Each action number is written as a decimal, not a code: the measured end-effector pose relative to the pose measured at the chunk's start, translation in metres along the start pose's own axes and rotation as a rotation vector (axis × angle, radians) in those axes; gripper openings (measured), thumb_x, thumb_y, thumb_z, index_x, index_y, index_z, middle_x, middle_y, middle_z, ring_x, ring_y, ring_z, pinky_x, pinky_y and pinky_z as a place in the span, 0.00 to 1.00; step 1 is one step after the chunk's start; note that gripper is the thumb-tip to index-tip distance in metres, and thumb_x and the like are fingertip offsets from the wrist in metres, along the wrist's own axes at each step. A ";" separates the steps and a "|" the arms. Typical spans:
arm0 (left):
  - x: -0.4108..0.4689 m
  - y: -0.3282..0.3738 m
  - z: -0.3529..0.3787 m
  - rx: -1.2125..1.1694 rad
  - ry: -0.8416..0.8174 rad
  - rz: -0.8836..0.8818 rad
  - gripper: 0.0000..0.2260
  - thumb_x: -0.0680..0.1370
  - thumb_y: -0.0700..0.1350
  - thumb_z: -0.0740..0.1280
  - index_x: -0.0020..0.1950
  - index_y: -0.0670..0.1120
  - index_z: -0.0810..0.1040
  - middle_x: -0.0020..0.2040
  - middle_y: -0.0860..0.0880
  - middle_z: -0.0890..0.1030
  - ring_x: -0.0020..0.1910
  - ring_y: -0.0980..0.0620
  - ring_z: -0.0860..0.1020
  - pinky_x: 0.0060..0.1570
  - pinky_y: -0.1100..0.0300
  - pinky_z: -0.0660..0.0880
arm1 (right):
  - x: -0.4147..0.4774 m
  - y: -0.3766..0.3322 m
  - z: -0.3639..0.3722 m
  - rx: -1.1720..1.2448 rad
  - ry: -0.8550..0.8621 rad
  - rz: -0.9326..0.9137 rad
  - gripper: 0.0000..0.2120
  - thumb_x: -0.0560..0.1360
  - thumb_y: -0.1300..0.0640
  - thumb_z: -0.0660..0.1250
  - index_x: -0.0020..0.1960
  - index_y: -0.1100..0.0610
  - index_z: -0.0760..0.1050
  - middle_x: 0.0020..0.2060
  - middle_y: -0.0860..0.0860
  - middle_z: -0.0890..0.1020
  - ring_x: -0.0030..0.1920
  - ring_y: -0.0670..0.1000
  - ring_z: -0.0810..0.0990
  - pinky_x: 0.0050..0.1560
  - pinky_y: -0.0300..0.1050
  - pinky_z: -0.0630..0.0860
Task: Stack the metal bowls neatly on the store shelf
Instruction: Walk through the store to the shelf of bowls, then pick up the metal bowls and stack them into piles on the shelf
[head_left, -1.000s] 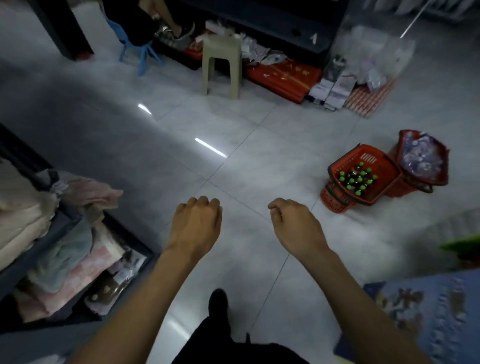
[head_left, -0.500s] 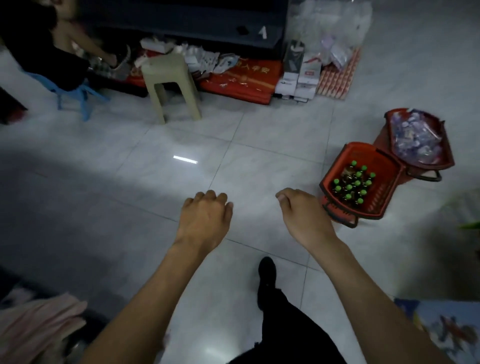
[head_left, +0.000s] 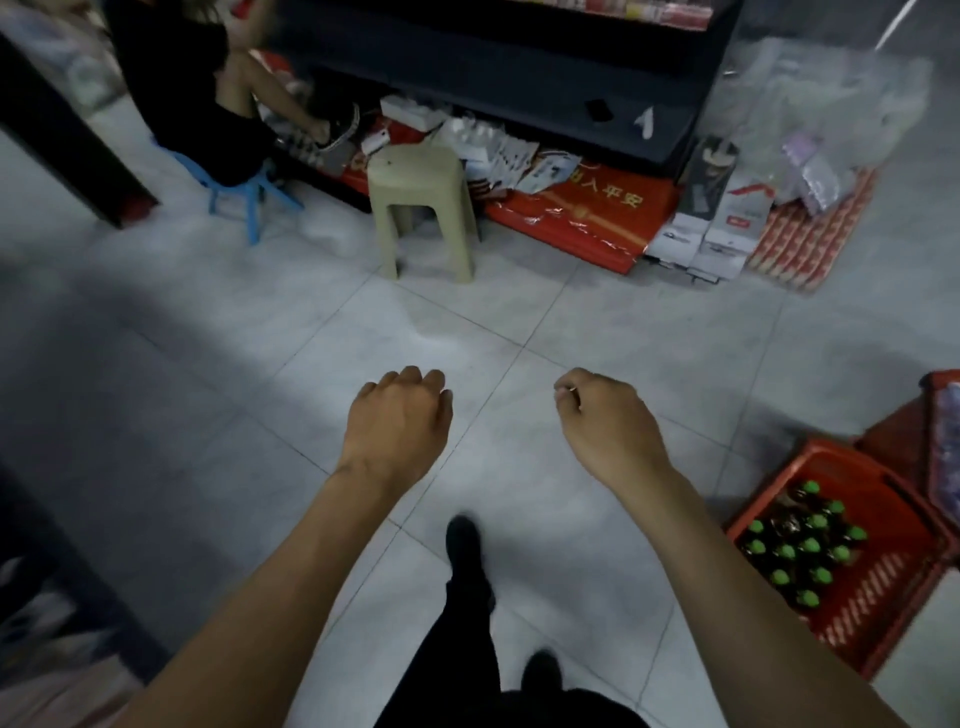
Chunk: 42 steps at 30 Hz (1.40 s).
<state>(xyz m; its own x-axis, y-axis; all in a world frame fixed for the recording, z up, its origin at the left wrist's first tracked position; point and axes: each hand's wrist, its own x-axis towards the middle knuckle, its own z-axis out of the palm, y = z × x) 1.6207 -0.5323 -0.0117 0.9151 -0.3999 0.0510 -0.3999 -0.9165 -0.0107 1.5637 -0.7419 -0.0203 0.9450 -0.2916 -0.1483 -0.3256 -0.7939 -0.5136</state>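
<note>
No metal bowls are in view. My left hand (head_left: 397, 423) hangs over the grey tiled floor with its fingers curled under and nothing in it. My right hand (head_left: 605, 418) is level with it, a little to the right, also curled into a loose fist and holding nothing. A dark store shelf (head_left: 519, 67) stands at the far side of the floor, with packets on its top level. My dark trouser leg and shoes show below my arms.
A beige plastic stool (head_left: 421, 202) stands before the shelf. A person sits on a blue stool (head_left: 244, 189) at the far left. Red packages (head_left: 582, 213) and boxes (head_left: 711, 223) lie along the shelf's foot. A red basket of green-capped bottles (head_left: 841, 556) sits at right.
The view has swung left and moved toward the far shelf: the stool and the seated person are closer, and the red basket has slid to the right edge. Both hands stay curled and hold nothing.
</note>
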 end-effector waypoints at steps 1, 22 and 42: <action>0.021 -0.008 0.004 -0.004 -0.007 -0.024 0.12 0.81 0.48 0.59 0.51 0.44 0.79 0.40 0.46 0.80 0.36 0.45 0.78 0.36 0.57 0.69 | 0.024 -0.007 0.001 -0.007 -0.011 -0.017 0.13 0.83 0.54 0.56 0.57 0.53 0.78 0.49 0.52 0.83 0.44 0.53 0.78 0.42 0.44 0.73; 0.524 -0.108 0.013 -0.116 0.043 0.032 0.12 0.80 0.50 0.62 0.58 0.45 0.78 0.46 0.45 0.81 0.41 0.44 0.81 0.40 0.53 0.78 | 0.509 -0.087 -0.055 0.005 0.047 -0.040 0.12 0.82 0.54 0.60 0.62 0.53 0.76 0.56 0.50 0.82 0.54 0.50 0.80 0.51 0.47 0.78; 0.956 -0.126 0.005 -0.076 0.125 0.040 0.09 0.79 0.48 0.63 0.51 0.45 0.80 0.44 0.45 0.82 0.38 0.43 0.80 0.35 0.53 0.77 | 0.939 -0.111 -0.154 0.078 0.098 -0.068 0.10 0.81 0.53 0.60 0.58 0.51 0.78 0.54 0.52 0.81 0.50 0.53 0.80 0.50 0.53 0.80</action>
<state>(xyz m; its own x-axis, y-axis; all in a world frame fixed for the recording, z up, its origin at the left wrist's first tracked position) 2.5462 -0.7995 0.0331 0.8867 -0.4275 0.1761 -0.4432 -0.8944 0.0606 2.4821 -1.0096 0.0280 0.9559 -0.2922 -0.0289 -0.2534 -0.7709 -0.5844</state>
